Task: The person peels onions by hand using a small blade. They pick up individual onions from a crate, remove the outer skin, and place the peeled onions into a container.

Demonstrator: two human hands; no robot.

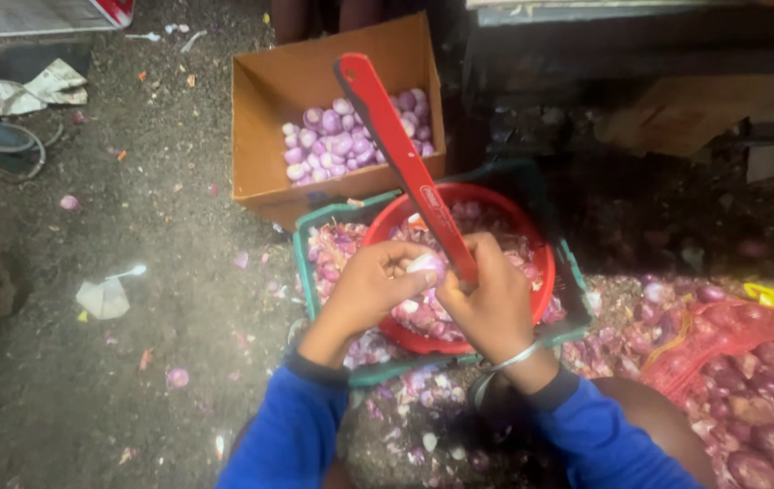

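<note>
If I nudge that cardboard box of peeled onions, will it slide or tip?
The cardboard box looks low, wide and only part filled, so it would probably slide rather than tip. The round peeled onions inside would likely roll and shift. Its thin walls may flex if pushed.

Red long-handled tool [401, 154], red round basin [541, 263], dark green crate [304, 263], brown cardboard box [260, 145], pale purple peeled onions [337, 140], deep purple onions in red mesh sack [749, 362], blue sleeves [292, 435], silver bangle [509, 359], white-pink onion [425, 263]

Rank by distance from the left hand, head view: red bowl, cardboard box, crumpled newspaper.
From the left hand:
1. Red bowl, directly under the hand, inside the green crate.
2. Cardboard box, beyond it, holding peeled onions.
3. Crumpled newspaper, far upper left on the ground.
</note>
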